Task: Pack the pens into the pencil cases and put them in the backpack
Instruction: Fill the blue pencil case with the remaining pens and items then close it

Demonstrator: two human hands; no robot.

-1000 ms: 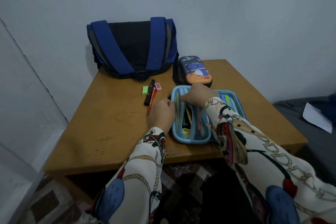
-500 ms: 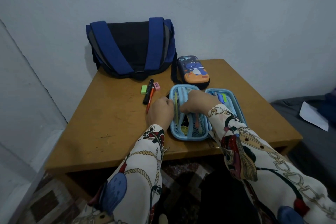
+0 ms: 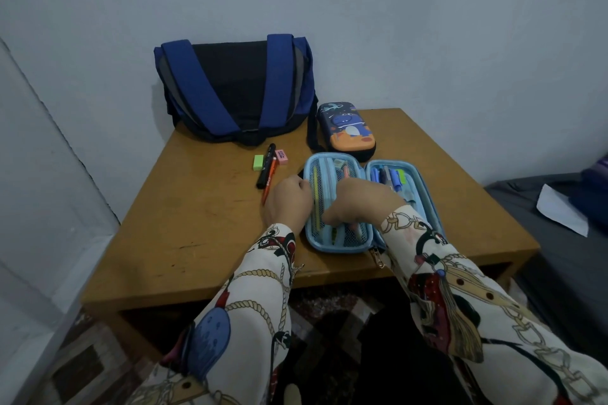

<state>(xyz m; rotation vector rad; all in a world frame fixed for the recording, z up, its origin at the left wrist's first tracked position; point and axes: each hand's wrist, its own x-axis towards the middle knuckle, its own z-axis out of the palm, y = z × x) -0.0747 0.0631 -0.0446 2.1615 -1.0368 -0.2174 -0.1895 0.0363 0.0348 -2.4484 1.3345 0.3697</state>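
Wooden tabletop point(image 3: 184, 227), smooth, scuffed. Light-blue pencil case point(image 3: 342, 243) lies unzipped near the front edge, both rounded halves flat open w/ mesh pockets; pens show thru the mesh in the left half, more pens point(image 3: 390, 178) in elastic loops in the right half.

Left hand point(image 3: 287, 204) sits at the case's left rim, fingers curled onto the edge; can't tell if it really grips it. Right hand point(image 3: 357, 204) is down on the left half's mesh, fingers bent under at the pocket; what they pinch, if anything, is hidden.

Left of the case, toward the middle: black pen point(image 3: 266, 166) and orange pen point(image 3: 268, 181) side by side, touching; green eraser point(image 3: 258, 162) and pink eraser point(image 3: 282, 156), 2 small blocks flanking them.

2nd pencil case point(image 3: 346, 130), hard shell, glossy, cartoon print, closed, near the back edge just beyond the open one. Backpack point(image 3: 235, 89), dark fabric w/ 2 blue straps, at the back-left corner against the wall.
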